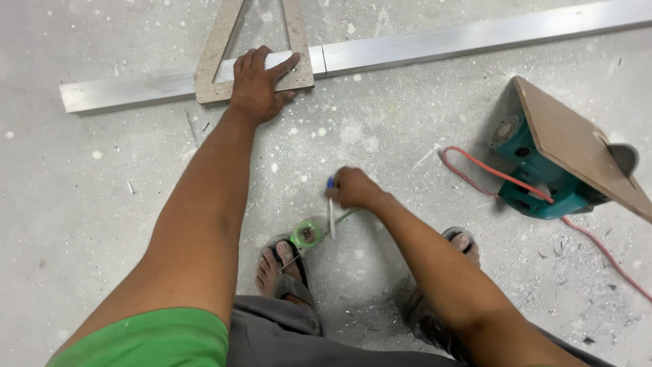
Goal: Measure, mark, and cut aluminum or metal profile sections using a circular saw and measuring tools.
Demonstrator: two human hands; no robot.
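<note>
Aluminium straightedge point(435, 44) is laid flat on the dusty concrete floor point(81, 204), running from the upper left to the upper right of the view. A triangular particle-board square point(224, 85) is set across it, its base edge lying over the bar. The left hand point(258, 85) is pressed flat on that base edge, fingers spread and closed on nothing, so that square and bar are pinned together. The right hand point(353, 187) is closed around a blue-capped pen point(331, 207), held low over the floor and well apart from the bar. A green tape measure point(307, 234) lies just beside the pen, near the left foot point(278, 268). A teal circular saw point(543, 170) with a board base is lying on its side to the right, its red cord point(489, 173) trailing away.

Judged from this: alignment appears done; no pen line is visible on the bar, and no cut is visible.
</note>
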